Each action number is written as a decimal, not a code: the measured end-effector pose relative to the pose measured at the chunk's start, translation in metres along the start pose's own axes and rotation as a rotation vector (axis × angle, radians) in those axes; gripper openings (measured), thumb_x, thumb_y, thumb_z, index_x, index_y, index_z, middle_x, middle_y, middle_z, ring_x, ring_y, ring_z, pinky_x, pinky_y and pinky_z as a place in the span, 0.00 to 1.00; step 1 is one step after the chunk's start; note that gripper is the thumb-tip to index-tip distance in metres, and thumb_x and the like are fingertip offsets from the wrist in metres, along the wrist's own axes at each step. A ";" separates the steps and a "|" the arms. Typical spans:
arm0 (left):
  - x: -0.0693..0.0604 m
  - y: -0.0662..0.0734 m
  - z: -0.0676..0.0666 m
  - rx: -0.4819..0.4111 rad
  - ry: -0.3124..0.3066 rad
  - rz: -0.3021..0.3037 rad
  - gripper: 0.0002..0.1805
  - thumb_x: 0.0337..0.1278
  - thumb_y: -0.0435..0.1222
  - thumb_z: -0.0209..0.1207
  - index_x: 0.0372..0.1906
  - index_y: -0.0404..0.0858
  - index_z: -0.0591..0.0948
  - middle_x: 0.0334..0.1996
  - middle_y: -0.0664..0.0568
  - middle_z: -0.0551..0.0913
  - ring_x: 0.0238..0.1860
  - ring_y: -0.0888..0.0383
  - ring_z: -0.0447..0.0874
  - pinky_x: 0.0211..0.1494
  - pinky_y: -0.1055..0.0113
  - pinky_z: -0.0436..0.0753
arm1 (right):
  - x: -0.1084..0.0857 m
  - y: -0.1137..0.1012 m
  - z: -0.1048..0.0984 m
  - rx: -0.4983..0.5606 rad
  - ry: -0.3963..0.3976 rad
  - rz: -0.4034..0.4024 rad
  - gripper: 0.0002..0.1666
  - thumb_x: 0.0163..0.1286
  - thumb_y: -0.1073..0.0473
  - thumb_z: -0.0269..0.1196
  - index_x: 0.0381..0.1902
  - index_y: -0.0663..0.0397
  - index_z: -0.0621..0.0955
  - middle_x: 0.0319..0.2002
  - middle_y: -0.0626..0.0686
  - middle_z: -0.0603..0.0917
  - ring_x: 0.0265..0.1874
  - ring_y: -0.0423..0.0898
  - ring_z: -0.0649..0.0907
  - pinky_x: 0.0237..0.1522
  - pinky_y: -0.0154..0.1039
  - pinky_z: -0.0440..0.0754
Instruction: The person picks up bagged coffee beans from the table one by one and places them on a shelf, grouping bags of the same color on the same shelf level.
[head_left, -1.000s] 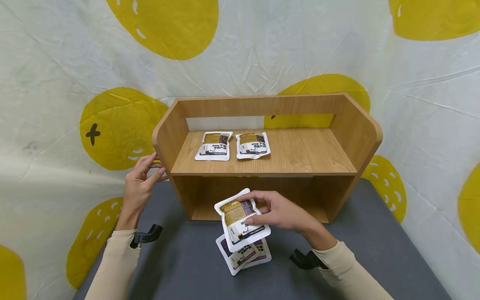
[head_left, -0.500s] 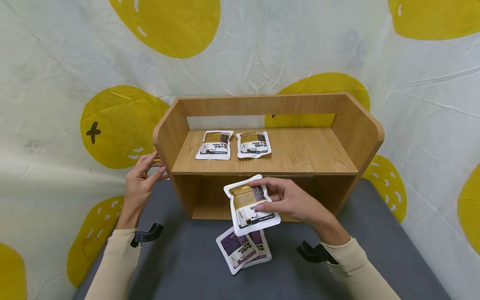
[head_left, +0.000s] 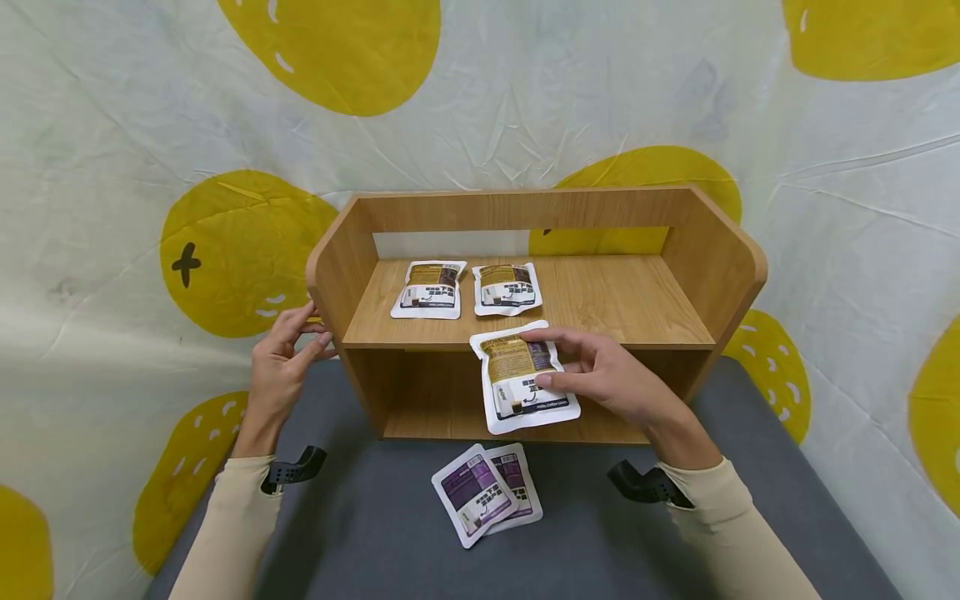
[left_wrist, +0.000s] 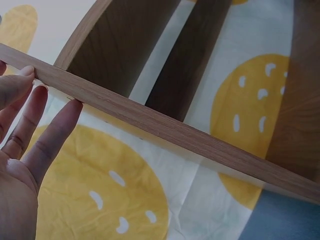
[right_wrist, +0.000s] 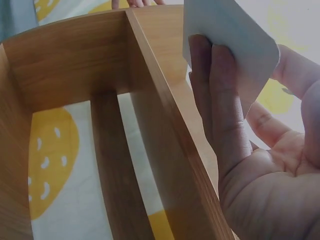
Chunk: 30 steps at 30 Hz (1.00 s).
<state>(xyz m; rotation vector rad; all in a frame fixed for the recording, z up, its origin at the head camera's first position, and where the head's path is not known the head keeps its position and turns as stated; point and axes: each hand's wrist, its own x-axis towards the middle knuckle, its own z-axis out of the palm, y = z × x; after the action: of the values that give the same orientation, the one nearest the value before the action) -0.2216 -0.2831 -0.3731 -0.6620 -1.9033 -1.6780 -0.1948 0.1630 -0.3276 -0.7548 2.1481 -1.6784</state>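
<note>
My right hand (head_left: 611, 379) pinches a flat white pouch with a brown and purple label (head_left: 521, 387), thumb on the printed front. It hangs before the shelf board's front edge, at the mouth of the lower compartment. In the right wrist view, the fingers (right_wrist: 227, 100) lie along its pale back. Two matching pouches, one on the left (head_left: 429, 290) and one on the right (head_left: 507, 288), lie side by side on the upper board. With its fingertips, my left hand (head_left: 281, 367) touches the outer left side of the wooden shelf (head_left: 600, 302); in the left wrist view these fingers (left_wrist: 55, 132) are fairly straight.
Two purple-labelled pouches (head_left: 474, 496) overlap on the dark grey table (head_left: 360, 533) in front of the shelf. The lower compartment (head_left: 431, 400) faces forward below the board. Behind hangs a pale cloth (head_left: 480, 92) with yellow shapes.
The right hand has lifted the brown-labelled pouch up and to the right, off the purple pouches, which now show fully. The left hand stays at the shelf's side.
</note>
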 end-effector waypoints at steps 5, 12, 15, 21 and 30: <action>0.001 0.000 0.000 0.001 0.001 -0.001 0.32 0.63 0.16 0.57 0.71 0.35 0.73 0.59 0.44 0.75 0.49 0.55 0.80 0.41 0.62 0.90 | 0.000 -0.002 -0.006 0.019 0.034 0.022 0.34 0.70 0.58 0.69 0.72 0.41 0.73 0.59 0.61 0.77 0.44 0.53 0.84 0.44 0.35 0.89; 0.000 0.000 0.000 0.005 0.000 0.004 0.33 0.62 0.15 0.57 0.71 0.35 0.73 0.58 0.44 0.75 0.49 0.55 0.80 0.41 0.62 0.90 | 0.003 0.000 -0.016 0.010 0.057 0.015 0.34 0.70 0.60 0.68 0.72 0.43 0.73 0.58 0.61 0.79 0.44 0.53 0.85 0.43 0.34 0.87; 0.000 0.000 0.000 0.006 -0.003 0.003 0.33 0.63 0.16 0.57 0.72 0.35 0.72 0.59 0.44 0.75 0.49 0.55 0.80 0.42 0.63 0.90 | 0.004 0.002 -0.021 0.018 0.065 0.010 0.34 0.70 0.61 0.68 0.72 0.45 0.72 0.58 0.61 0.80 0.44 0.52 0.85 0.43 0.34 0.87; -0.001 0.000 0.000 0.011 -0.003 0.011 0.33 0.62 0.15 0.56 0.72 0.34 0.72 0.58 0.45 0.75 0.49 0.53 0.80 0.42 0.64 0.90 | 0.006 0.003 -0.030 0.003 0.102 0.037 0.35 0.71 0.58 0.68 0.73 0.42 0.72 0.58 0.61 0.79 0.45 0.53 0.85 0.44 0.36 0.88; -0.001 -0.002 -0.002 0.004 -0.011 0.021 0.33 0.62 0.14 0.56 0.72 0.34 0.72 0.59 0.46 0.75 0.50 0.53 0.80 0.42 0.63 0.90 | 0.007 0.001 -0.045 -0.067 0.152 0.040 0.34 0.71 0.56 0.67 0.73 0.44 0.72 0.56 0.62 0.79 0.44 0.51 0.84 0.45 0.35 0.86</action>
<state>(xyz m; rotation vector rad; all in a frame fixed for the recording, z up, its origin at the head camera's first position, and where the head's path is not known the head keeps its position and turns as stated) -0.2223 -0.2848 -0.3746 -0.6885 -1.9006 -1.6607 -0.2253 0.1951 -0.3161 -0.6153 2.3161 -1.7001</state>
